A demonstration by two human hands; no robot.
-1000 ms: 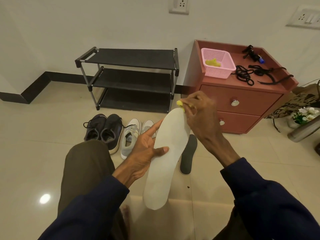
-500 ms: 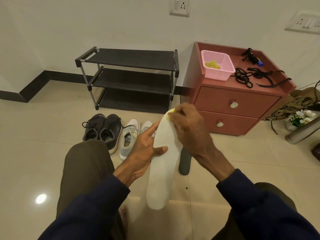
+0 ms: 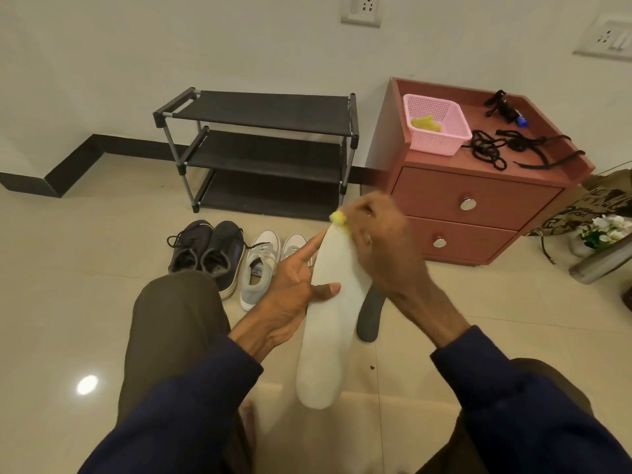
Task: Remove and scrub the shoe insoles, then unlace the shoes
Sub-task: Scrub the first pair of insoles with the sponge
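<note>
On the floor [image 3: 85,302] by the wall, a black shoe rack [image 3: 266,111] is standing beside a red-brown table [image 3: 472,186]. Dark shoes [image 3: 208,254] and white shoes [image 3: 263,265] are sitting in front of the rack. White insole [image 3: 328,336] is being held upright above the floor; black insole [image 3: 371,319] is lying behind it. Left hand [image 3: 294,285] is gripping the white insole mid-length, thumb across its face. Right hand [image 3: 379,251], blurred, is pinching a yellow scrub pad [image 3: 338,217] against the insole's top end.

The right hand [image 3: 376,248] — now blurred — has rubbed the yellow scrubber [image 3: 338,217] back to the toe of the insole [image 3: 328,330].
</note>
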